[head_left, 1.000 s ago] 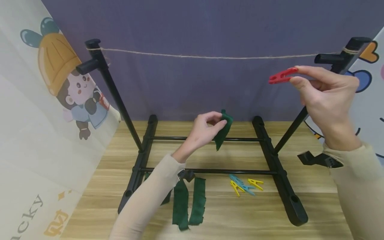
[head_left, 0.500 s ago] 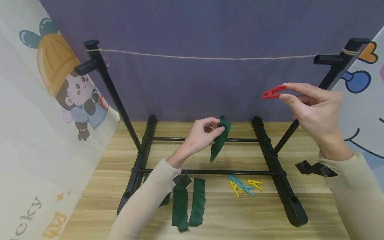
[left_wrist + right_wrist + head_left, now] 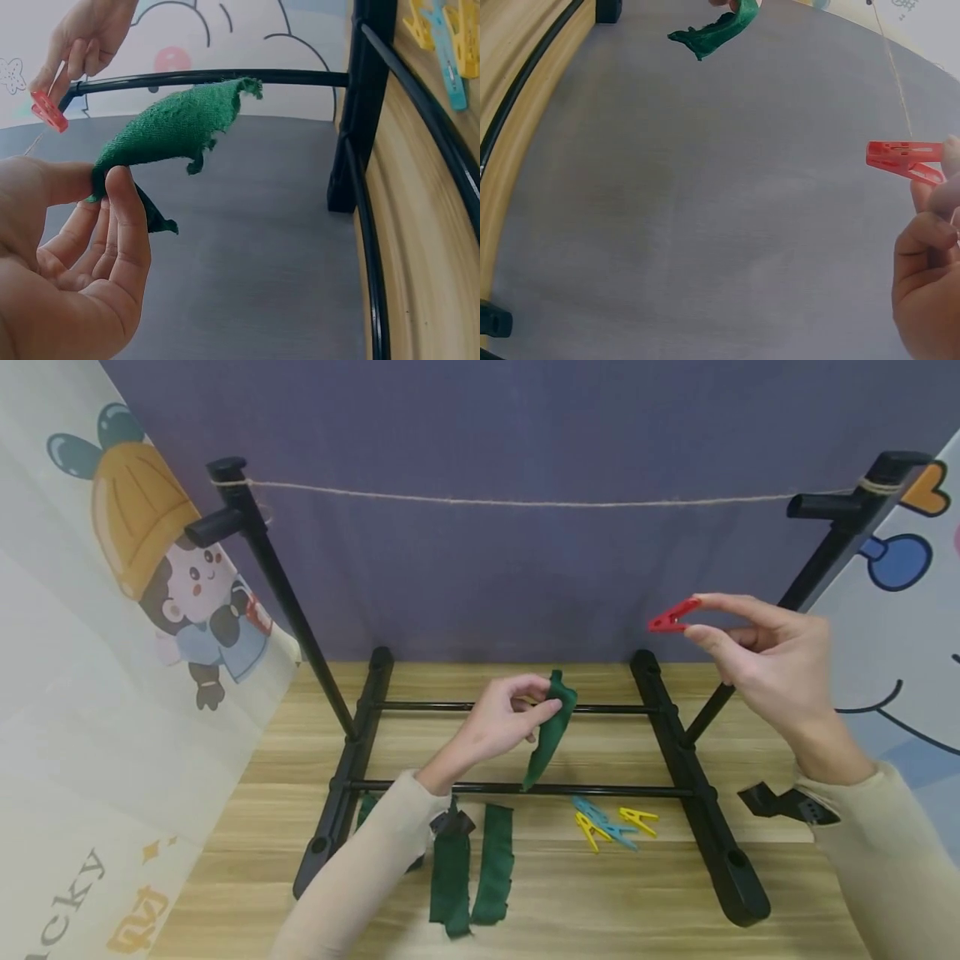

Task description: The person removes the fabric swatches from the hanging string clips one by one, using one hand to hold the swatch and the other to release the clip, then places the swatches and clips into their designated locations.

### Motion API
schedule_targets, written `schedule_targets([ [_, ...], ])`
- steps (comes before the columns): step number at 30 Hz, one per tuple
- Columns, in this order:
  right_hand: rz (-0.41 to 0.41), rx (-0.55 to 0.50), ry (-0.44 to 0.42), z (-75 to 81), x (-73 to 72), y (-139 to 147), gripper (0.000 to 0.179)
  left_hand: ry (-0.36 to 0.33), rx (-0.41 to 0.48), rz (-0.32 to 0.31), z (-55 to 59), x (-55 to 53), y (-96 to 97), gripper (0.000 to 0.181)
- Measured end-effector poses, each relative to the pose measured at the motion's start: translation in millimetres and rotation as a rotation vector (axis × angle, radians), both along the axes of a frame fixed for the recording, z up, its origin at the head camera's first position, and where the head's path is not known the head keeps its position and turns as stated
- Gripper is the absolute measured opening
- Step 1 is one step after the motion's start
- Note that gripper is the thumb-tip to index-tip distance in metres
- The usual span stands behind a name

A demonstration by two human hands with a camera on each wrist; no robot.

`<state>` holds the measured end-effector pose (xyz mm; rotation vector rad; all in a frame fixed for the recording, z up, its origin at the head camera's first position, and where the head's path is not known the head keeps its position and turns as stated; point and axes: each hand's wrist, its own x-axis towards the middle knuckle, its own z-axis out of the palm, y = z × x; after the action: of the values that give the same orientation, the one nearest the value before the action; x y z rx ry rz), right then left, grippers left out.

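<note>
My left hand pinches a strip of green cloth between thumb and fingers, and the strip hangs down over the middle of the black frame. In the left wrist view the cloth shows frayed edges and folds over the fingertips. On the right, my right hand holds a red clothespin by its handle ends, its nose pointing left. The right wrist view shows the red clothespin between thumb and finger. Both hands are below a thin string stretched between two black posts.
Several green cloth strips lie on the wooden table at the front left. Yellow and blue clothespins lie to their right. The black stand has side feet, two low crossbars and slanted posts.
My right hand has come down and to the left with the red clothespin. My left hand has lowered slightly, and the green cloth hangs lower with it.
</note>
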<state>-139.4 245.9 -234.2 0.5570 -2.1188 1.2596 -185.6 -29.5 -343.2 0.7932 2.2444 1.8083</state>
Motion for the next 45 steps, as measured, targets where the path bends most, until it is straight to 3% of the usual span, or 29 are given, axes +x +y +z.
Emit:
schedule_targets([
  [7, -0.01, 0.047, -0.024, -12.4, 1.8, 3, 0.031, -0.049, -0.003, -0.018, -8.7, 4.5, 0.4, 0.03],
  [12, 0.004, 0.04, -0.074, -22.4, 1.4, 8, 0.03, -0.072, -0.017, -0.03, -15.6, 7.0, 0.8, 0.031],
  [23, -0.049, 0.071, -0.202, -36.4, 11.8, 6, 0.029, -0.101, -0.021, -0.032, -36.9, 15.9, -2.4, 0.034],
  [29, -0.063, 0.046, -0.173, -43.1, 7.7, 11, 0.03, -0.12, 0.008, -0.028, -48.3, 20.6, -6.3, 0.035],
  [37, -0.063, 0.027, -0.167, -47.4, 11.3, 19, 0.03, -0.168, -0.016, -0.054, -67.5, 32.3, -7.4, 0.036],
  [44, -0.068, 0.049, -0.18, -50.9, 13.6, 21, 0.028, -0.167, -0.061, -0.033, -47.2, 54.5, -10.2, 0.034],
  [45, -0.069, 0.052, -0.181, -51.8, 13.8, 21, 0.027, -0.161, -0.056, -0.034, -48.3, 55.3, -10.5, 0.034],
])
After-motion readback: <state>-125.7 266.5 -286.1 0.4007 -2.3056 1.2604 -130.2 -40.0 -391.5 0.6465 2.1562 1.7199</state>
